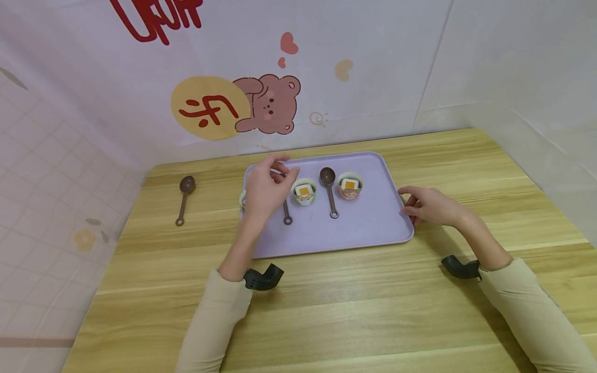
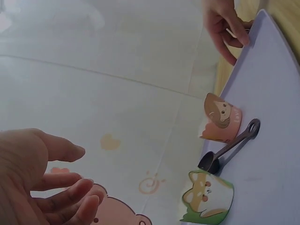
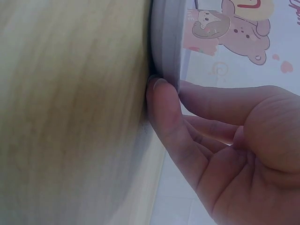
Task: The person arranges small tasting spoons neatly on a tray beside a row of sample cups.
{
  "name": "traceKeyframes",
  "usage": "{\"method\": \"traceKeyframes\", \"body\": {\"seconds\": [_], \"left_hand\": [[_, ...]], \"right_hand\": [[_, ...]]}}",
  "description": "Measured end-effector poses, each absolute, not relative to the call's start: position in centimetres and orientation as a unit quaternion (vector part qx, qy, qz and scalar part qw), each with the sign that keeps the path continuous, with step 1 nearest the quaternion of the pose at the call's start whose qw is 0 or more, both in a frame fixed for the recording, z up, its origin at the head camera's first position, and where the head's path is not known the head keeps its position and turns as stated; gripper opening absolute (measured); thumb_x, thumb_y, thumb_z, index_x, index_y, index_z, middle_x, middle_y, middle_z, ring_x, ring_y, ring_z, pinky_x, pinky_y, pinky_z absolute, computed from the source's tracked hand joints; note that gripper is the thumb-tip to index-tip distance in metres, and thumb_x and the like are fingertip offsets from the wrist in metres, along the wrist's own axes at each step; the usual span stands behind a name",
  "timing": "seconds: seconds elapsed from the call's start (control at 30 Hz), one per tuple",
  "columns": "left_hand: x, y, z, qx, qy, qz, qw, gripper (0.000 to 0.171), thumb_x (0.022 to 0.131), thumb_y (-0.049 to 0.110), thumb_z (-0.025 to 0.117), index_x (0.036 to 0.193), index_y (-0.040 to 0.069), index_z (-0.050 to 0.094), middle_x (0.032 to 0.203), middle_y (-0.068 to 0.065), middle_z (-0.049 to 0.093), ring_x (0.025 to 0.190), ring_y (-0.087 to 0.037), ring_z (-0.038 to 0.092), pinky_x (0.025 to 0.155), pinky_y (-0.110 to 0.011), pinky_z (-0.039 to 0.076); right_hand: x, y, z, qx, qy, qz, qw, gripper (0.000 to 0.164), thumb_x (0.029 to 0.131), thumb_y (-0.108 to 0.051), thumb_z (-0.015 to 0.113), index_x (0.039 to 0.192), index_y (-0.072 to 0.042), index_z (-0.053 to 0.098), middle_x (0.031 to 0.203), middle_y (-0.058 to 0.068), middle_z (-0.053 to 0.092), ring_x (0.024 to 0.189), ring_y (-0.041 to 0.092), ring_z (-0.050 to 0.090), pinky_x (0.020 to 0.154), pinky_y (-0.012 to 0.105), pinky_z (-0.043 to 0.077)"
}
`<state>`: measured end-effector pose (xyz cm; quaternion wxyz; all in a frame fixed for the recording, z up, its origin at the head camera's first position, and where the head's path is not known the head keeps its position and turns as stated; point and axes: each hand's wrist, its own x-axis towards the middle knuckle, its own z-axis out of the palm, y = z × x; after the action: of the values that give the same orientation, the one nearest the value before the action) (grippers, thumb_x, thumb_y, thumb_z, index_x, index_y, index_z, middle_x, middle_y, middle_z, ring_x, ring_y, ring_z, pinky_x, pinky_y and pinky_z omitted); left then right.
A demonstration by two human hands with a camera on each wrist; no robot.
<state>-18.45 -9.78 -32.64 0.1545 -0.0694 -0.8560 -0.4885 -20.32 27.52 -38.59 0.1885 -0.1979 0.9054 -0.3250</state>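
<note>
Mid-frame, the loosely curved, empty left hand point(image 1: 268, 192) partly hid one spoon point(image 1: 286, 211). The right hand point(image 1: 431, 205) pinched the lilac tray point(image 1: 383, 217) by its right edge; another spoon point(image 1: 184, 202) lay frame-left.

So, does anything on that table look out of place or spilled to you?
One brown spoon lies by itself on the table, left of the tray, which looks odd because two similar spoons lie on the tray beside the cups. I see no spill.

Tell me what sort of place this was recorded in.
Probably a staged recording corner, though the room beyond is out of view: a wood-grain table stands by a wall covering printed with a cartoon bear, and a black device is worn at each wrist.
</note>
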Motion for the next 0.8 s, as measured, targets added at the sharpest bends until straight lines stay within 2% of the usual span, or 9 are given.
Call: {"method": "traceKeyframes", "body": {"seconds": [0.27,0.8], "left_hand": [[-18.6,-11.4,-31.9,-0.064,-0.844,-0.500,0.181,0.028,0.092,0.015,0.074,0.117,0.002,0.068,0.091,-0.012,0.069,0.080,-0.024,0.066,0.072,-0.028,0.054],[-18.9,-14.0,-31.3,-0.043,-0.827,-0.514,0.224,0.028,0.092,0.014,0.073,0.117,0.002,0.068,0.095,-0.012,0.068,0.083,-0.021,0.064,0.071,-0.022,0.051]], "right_hand": [[-20.3,27.4,-38.6,-0.196,0.905,-0.326,0.188,0.049,0.097,0.002,0.063,0.138,0.017,0.041,0.089,0.012,0.068,0.066,0.021,0.067,0.060,0.032,0.058],[-20.2,27.6,-38.6,-0.198,0.904,-0.329,0.189,0.050,0.097,0.001,0.063,0.138,0.018,0.039,0.090,0.014,0.067,0.068,0.021,0.066,0.060,0.033,0.058]]}}
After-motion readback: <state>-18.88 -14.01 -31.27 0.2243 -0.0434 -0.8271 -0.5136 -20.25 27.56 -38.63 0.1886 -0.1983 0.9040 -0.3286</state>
